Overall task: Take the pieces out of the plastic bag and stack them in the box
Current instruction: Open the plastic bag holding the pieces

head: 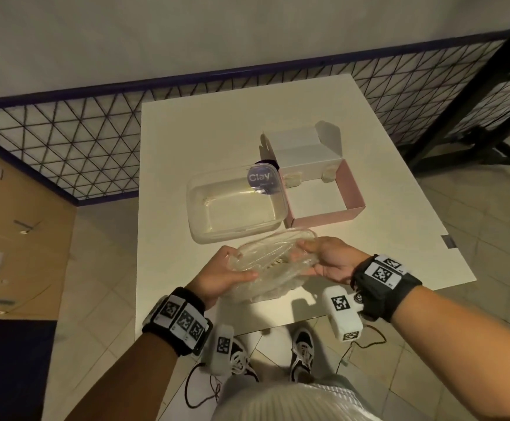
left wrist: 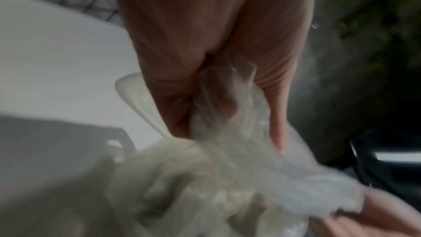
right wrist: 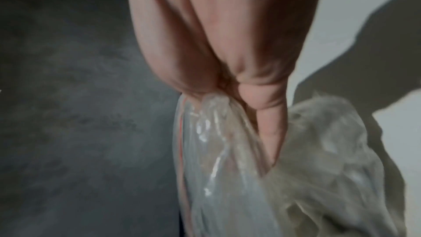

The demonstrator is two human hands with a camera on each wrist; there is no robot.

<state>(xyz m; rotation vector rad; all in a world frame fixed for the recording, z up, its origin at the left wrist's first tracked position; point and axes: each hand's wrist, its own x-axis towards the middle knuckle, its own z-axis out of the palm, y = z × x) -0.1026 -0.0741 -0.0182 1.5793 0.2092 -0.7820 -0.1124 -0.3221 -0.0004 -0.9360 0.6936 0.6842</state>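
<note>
A crumpled clear plastic bag hangs above the near part of the white table, held between both hands. My left hand grips its left end, the bag bunched in the fingers. My right hand pinches the right side near the bag's mouth, thumb on top. Pale pieces show dimly through the film. The open pink box with a white lid lies farther back, with two pale pieces against its far wall.
A clear plastic tub with a round "Clay" sticker sits left of the pink box, just beyond the bag. A black wire fence runs behind the table. My feet stand under the table's near edge.
</note>
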